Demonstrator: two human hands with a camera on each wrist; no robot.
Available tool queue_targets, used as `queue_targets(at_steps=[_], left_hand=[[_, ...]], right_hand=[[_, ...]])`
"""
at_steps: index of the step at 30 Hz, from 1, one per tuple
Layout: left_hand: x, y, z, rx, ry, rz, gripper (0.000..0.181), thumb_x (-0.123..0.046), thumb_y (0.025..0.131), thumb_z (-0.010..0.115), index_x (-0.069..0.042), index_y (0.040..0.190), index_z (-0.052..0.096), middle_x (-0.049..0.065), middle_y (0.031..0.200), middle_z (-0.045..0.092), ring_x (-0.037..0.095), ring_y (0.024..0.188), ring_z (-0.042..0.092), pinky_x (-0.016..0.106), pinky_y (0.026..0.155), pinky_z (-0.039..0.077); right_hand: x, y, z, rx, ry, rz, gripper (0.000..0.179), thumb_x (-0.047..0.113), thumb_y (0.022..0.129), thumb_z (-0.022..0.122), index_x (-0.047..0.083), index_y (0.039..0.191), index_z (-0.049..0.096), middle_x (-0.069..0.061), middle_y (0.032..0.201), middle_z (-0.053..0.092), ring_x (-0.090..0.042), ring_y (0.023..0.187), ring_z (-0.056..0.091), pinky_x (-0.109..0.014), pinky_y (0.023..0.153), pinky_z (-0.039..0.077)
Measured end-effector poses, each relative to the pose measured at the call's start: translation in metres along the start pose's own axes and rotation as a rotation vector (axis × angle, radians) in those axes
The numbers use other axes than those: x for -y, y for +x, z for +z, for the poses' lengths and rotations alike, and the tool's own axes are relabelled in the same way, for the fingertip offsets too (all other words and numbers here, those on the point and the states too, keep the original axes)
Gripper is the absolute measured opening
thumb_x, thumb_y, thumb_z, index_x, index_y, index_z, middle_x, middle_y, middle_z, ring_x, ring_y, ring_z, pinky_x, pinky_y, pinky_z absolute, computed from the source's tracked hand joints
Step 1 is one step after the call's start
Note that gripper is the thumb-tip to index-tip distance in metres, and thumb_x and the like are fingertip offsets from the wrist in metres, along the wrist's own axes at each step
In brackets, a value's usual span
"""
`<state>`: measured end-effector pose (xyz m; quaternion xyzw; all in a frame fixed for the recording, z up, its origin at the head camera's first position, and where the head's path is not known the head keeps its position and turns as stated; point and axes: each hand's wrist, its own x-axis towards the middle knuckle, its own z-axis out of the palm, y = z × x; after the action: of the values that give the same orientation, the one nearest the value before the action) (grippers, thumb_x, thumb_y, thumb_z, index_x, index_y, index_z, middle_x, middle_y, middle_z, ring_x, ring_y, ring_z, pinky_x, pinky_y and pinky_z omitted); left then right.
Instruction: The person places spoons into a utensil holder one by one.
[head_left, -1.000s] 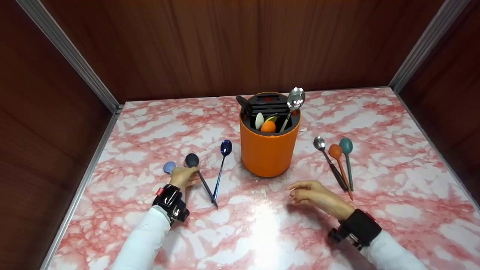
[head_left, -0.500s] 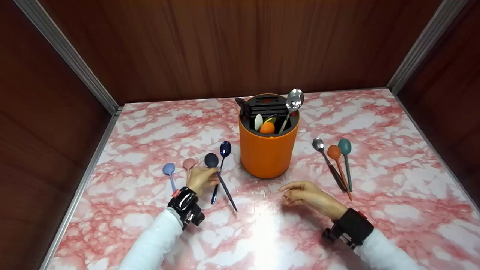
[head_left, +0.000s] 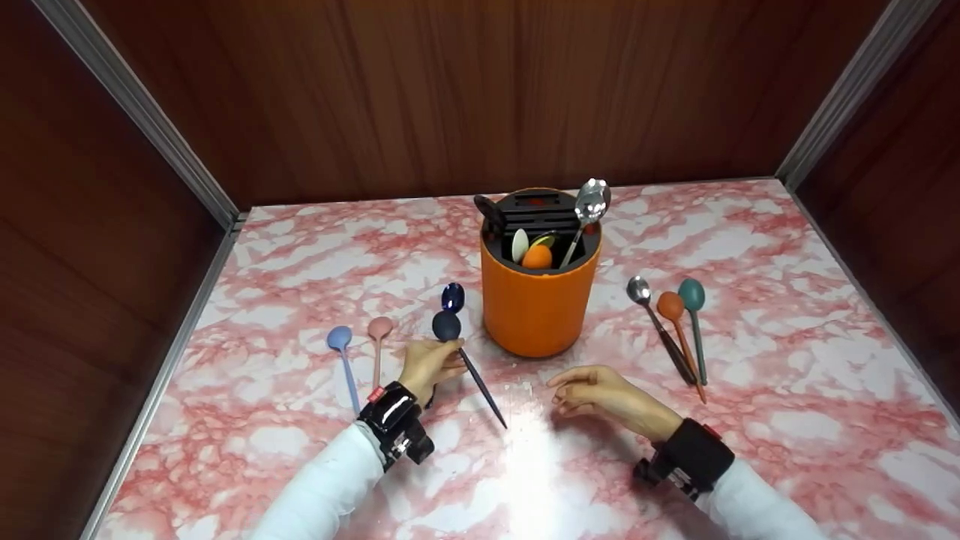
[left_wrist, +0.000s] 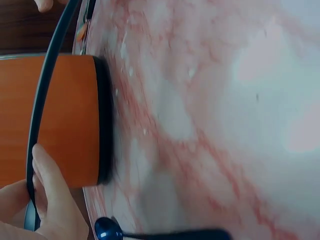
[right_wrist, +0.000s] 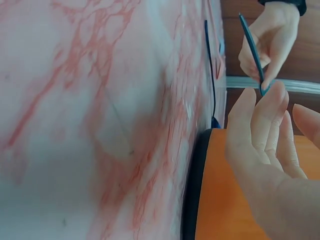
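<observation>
My left hand [head_left: 430, 365] pinches a dark navy spoon [head_left: 482, 388] near its bowl, and the handle slants down to the right. In the left wrist view the thumb and fingers of that hand [left_wrist: 52, 200] close on the spoon [left_wrist: 42, 95], raised above the table. A shiny blue spoon [head_left: 453, 297] lies on the table behind it, its handle mostly hidden in the head view. To the right my right hand [head_left: 611, 397] hovers with relaxed fingers, holding nothing. Between and beyond the hands stands an orange utensil holder [head_left: 534, 315], upright, with several utensils in its black top.
At left lie a light blue spoon [head_left: 340, 338] and a pink spoon [head_left: 380, 328]. A metal spoon with a brown handle [head_left: 638, 289], an orange spoon [head_left: 670, 305] and a green spoon [head_left: 692, 294] lie at right. Brown panels [head_left: 495, 97] enclose the marbled table [head_left: 300, 247].
My left hand has lifted the navy spoon and carried it right, past the blue spoon, uncovering the pink one. My right hand has drifted slightly left.
</observation>
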<state>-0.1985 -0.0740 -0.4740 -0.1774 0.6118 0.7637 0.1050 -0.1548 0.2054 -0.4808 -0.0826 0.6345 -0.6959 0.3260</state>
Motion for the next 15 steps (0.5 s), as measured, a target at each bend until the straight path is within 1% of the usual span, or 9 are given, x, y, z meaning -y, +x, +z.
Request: queue_targets(at_steps=[3,6,8,11,15], left_hand=[[0.003,-0.005,0.005,0.01,0.006,0.007,0.009,0.002,0.09,0.062,0.006,0.083,0.06,0.002,0.065,0.058,0.009,0.053,0.062,0.026,0.064,0.063],[0.007,-0.009,0.011,0.035,-0.003,0.015,0.008,0.002,0.091,0.061,0.009,0.086,0.061,0.002,0.065,0.058,0.009,0.054,0.062,0.028,0.067,0.063],[0.009,-0.012,0.015,0.055,-0.007,0.019,0.008,0.002,0.091,0.06,0.009,0.088,0.061,0.001,0.065,0.059,0.009,0.054,0.063,0.029,0.067,0.063],[0.011,-0.017,0.02,0.078,-0.002,0.013,0.008,0.002,0.092,0.057,0.009,0.091,0.06,0.0,0.066,0.059,0.009,0.055,0.063,0.027,0.066,0.063],[0.012,-0.022,0.028,0.091,-0.011,0.009,0.009,0.0,0.091,0.059,0.009,0.091,0.06,0.0,0.065,0.059,0.008,0.056,0.062,0.025,0.065,0.062]], right_hand=[[0.0,0.002,0.003,0.011,0.007,-0.006,0.038,0.008,0.097,0.054,-0.013,0.129,0.053,-0.001,0.104,0.069,-0.01,0.094,0.067,-0.028,0.092,0.057],[-0.001,0.005,0.007,0.008,0.004,-0.003,0.039,0.009,0.097,0.056,-0.014,0.128,0.053,-0.002,0.107,0.069,-0.011,0.096,0.068,-0.027,0.091,0.058],[-0.003,0.006,0.01,0.009,-0.005,-0.002,0.039,0.009,0.097,0.057,-0.014,0.128,0.053,-0.003,0.109,0.069,-0.012,0.098,0.067,-0.027,0.091,0.058],[-0.006,0.009,0.016,0.017,-0.014,-0.002,0.041,0.007,0.096,0.056,-0.017,0.129,0.051,-0.005,0.111,0.069,-0.015,0.098,0.069,-0.033,0.092,0.058],[-0.01,0.01,0.021,0.022,-0.023,0.005,0.04,0.006,0.096,0.056,-0.017,0.128,0.051,-0.004,0.104,0.07,-0.014,0.093,0.069,-0.036,0.091,0.059]])
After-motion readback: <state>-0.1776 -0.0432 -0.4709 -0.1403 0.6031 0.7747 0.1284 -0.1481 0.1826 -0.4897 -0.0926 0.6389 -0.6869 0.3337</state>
